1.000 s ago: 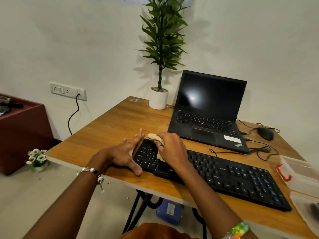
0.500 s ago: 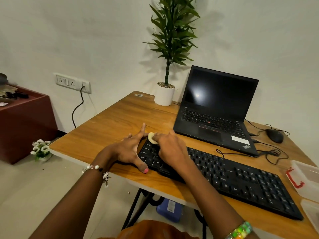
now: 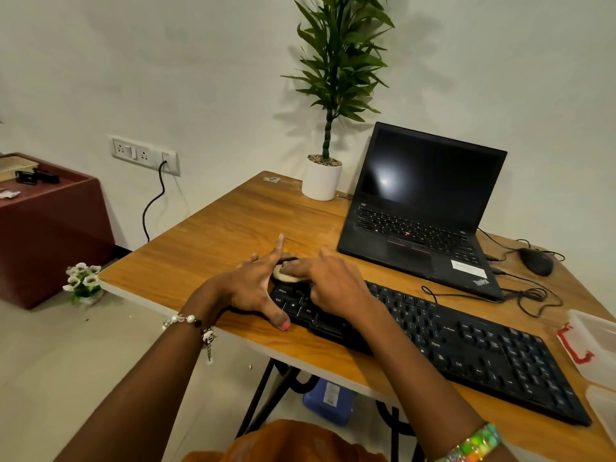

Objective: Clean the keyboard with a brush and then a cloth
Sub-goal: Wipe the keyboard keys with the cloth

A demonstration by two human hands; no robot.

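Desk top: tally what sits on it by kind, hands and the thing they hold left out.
Keyboard: 1
Laptop: 1
Mouse: 1
Potted plant: 1
Clear plastic containers: 2, the nearer one cut off by the frame edge
Total: 6

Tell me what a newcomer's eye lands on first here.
First, the two hands at the near left end of the black keyboard: the left hand rests spread at its edge while the right hand holds a pale brush on the keys. Next, the open laptop behind, dark-screened, and the tall potted plant at the wooden table's back edge.
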